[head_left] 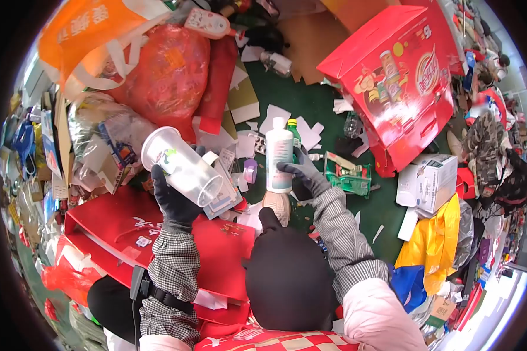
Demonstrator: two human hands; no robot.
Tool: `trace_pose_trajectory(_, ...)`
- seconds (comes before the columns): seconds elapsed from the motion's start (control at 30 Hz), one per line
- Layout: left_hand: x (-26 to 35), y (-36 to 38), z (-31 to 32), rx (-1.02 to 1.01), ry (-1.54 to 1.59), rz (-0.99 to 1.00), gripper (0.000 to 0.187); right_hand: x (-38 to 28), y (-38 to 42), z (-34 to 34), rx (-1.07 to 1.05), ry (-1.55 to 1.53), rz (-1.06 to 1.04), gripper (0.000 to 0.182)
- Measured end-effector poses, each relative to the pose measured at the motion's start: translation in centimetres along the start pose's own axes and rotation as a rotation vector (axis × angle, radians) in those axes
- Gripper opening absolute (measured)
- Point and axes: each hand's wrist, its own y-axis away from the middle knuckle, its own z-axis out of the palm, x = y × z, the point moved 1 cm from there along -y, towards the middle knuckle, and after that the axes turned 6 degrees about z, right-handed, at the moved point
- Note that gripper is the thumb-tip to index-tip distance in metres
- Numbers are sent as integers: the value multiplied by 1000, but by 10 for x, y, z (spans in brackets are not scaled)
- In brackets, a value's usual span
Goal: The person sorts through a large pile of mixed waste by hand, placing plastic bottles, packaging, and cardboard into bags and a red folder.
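Observation:
In my gloved left hand (175, 200) is a clear plastic cup (184, 167), tilted, with a green print on its side. My gloved right hand (306, 171) has its fingers around a white bottle (280, 155) that stands roughly upright near the middle of the view. Just behind the bottle shows a green bottle with a yellow cap (293, 132). Below the white bottle lies a tan ribbed object (277, 206). A purple item (250, 170) and paper scraps lie between my hands.
Around me are a large red box (398, 76), a red plastic bag (170, 70), an orange bag (93, 29), a white carton (430, 182), a green tray (348, 175) and a yellow bag (433, 243). Red cardboard (117, 219) lies below my left hand.

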Motion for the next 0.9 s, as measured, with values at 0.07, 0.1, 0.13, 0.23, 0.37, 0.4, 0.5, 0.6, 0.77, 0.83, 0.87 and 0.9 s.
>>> trace_pose_trajectory(0.07,2,14,12,-6,83,13,81,-24,25,0,-119,-309,-70,72)
trace_pose_trajectory(0.1,5,23,19,1,120,35,81,-48,44,7,-139,-484,-48,73)
trace_pose_trajectory(0.13,9,33,23,8,155,57,80,-63,56,8,-258,-609,-117,73)
trace_pose_trajectory(0.23,22,58,44,-90,241,104,78,-121,80,17,-443,-609,-288,76)
trace_pose_trajectory(0.37,50,98,69,-250,250,158,70,-191,128,43,-511,-605,-423,71)
trace_pose_trajectory(0.4,60,113,72,-231,273,166,64,-186,123,43,-473,-653,-397,67)
trace_pose_trajectory(0.5,89,146,66,-350,365,264,51,-182,95,28,-181,-70,-655,54)
trace_pose_trajectory(0.6,118,193,76,-350,348,281,65,-240,129,91,-531,-395,-467,60)
trace_pose_trajectory(0.77,172,359,57,-154,-41,749,65,-248,106,175,-549,-14,-464,46)
trace_pose_trajectory(0.83,173,438,-3,36,-166,893,60,-243,102,194,-537,27,-425,45)
trace_pose_trajectory(0.87,171,482,-18,137,-218,952,59,-240,100,204,-531,48,-405,46)
trace_pose_trajectory(0.9,166,528,-7,332,-475,945,77,-235,86,202,-535,-73,-240,50)
